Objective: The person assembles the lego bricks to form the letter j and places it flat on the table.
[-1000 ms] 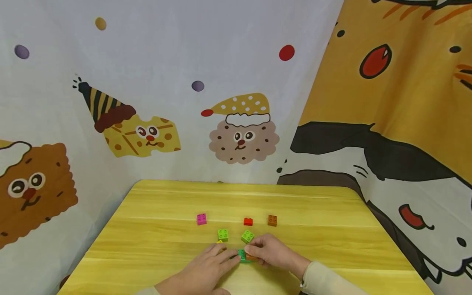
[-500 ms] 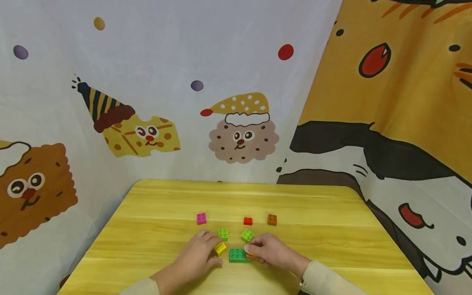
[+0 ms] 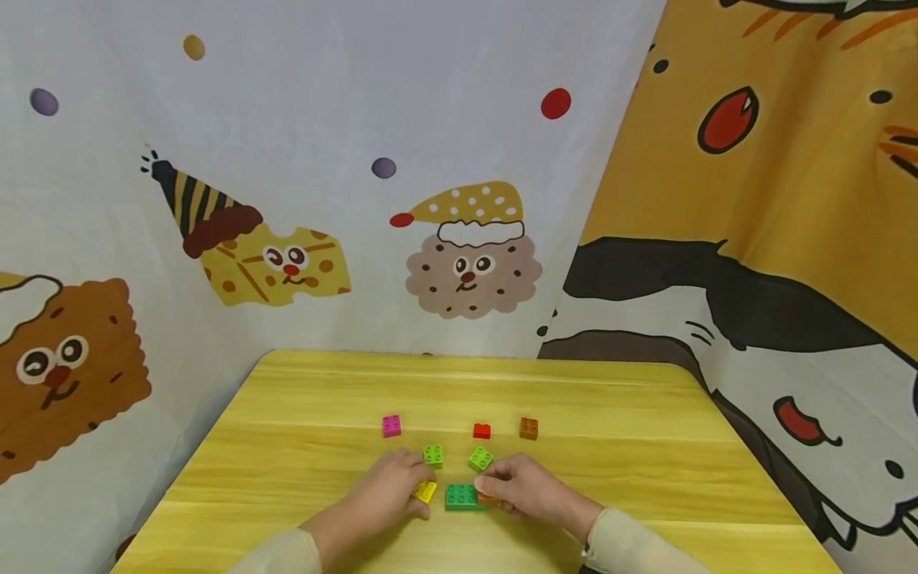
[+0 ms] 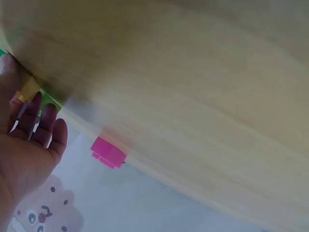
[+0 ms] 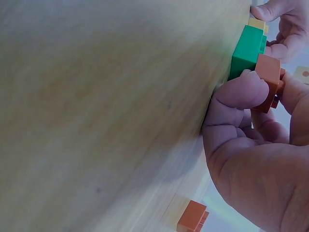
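Observation:
In the head view my left hand [image 3: 383, 488] pinches a yellow toy brick [image 3: 426, 491] between thumb and fingers, low on the table. Just right of it lies a long green brick [image 3: 460, 497], studs up. My right hand [image 3: 534, 488] grips an orange-brown brick [image 5: 268, 70] at the green brick's right end. In the right wrist view that brick sits on or against the green one; its underside is hidden by my fingers. The left wrist view shows the left fingers curled about the yellow brick, mostly covering it.
Beyond the hands lie two lime green bricks [image 3: 433, 456], a pink brick [image 3: 391, 426], a small red brick [image 3: 482, 431] and a brown brick [image 3: 529, 428]. The wooden table [image 3: 315, 391] meets a cartoon-printed cloth [image 3: 323, 104] at its back edge.
My left hand has moved left off the green brick, uncovering its studs, and has taken hold of the yellow brick. The right hand keeps its place.

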A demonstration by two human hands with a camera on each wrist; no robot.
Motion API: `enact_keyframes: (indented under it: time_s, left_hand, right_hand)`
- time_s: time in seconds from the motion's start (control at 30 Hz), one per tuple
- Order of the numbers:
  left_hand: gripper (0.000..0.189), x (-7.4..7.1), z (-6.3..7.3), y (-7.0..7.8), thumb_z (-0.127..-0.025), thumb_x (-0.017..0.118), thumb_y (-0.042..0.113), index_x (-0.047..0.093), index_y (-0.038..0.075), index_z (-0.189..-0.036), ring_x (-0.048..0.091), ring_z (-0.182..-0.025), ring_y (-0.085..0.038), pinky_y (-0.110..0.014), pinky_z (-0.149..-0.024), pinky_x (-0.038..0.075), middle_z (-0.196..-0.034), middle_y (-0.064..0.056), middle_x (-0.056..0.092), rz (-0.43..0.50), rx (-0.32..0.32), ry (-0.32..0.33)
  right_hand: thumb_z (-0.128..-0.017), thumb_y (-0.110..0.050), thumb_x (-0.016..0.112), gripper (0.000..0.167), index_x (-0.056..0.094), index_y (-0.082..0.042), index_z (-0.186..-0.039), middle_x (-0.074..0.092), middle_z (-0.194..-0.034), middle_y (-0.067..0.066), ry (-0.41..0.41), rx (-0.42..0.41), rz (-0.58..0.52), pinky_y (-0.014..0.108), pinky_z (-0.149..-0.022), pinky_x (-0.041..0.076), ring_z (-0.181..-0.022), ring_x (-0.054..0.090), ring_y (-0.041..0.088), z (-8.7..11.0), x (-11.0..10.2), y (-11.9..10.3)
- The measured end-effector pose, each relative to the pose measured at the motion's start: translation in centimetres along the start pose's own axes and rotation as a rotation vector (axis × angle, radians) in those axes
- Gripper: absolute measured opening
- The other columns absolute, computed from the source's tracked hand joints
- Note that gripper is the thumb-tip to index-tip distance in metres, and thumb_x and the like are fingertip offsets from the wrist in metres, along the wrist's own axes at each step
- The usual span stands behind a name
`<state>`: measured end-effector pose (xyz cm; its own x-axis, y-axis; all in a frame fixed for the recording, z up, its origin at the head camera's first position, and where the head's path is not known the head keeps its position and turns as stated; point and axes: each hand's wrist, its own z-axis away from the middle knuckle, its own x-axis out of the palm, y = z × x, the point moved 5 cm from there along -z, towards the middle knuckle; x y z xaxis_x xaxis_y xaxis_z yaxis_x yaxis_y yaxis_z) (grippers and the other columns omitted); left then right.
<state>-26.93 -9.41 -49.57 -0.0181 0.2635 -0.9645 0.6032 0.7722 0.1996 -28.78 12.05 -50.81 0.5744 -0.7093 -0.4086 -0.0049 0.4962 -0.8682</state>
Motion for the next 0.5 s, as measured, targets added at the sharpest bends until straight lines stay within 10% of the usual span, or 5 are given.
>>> enact_keyframes:
  time_s: [0.23, 0.5]
  left_hand:
    - [0.047, -0.4, -0.5, 0.8, -0.078, 0.061, 0.055, 0.06, 0.022, -0.112, 0.054, -0.103, -0.016, -0.039, -0.093, 0.045, -0.108, 0.005, 0.061, 0.08, -0.055, 0.058]
    - [0.043, -0.5, -1.4, 2.6, -0.077, 0.064, 0.053, 0.064, 0.02, -0.105, 0.053, -0.091, -0.007, -0.031, -0.086, 0.047, -0.097, 0.01, 0.061, 0.036, 0.047, 0.106]
  right_hand:
    - [-0.087, -0.044, 0.055, 0.032, 0.068, -0.014, -0.091, 0.05, -0.063, 0.0, -0.003, 0.001, -0.024, 0.029, -0.042, 0.038, -0.048, 0.04, 0.013, 0.0, -0.1, 0.1]
    - [-0.087, -0.044, 0.056, 0.03, 0.069, -0.017, -0.092, 0.053, -0.064, 0.001, 0.015, 0.009, 0.002, 0.027, -0.041, 0.041, -0.049, 0.043, 0.012, -0.1, 0.0, 0.2]
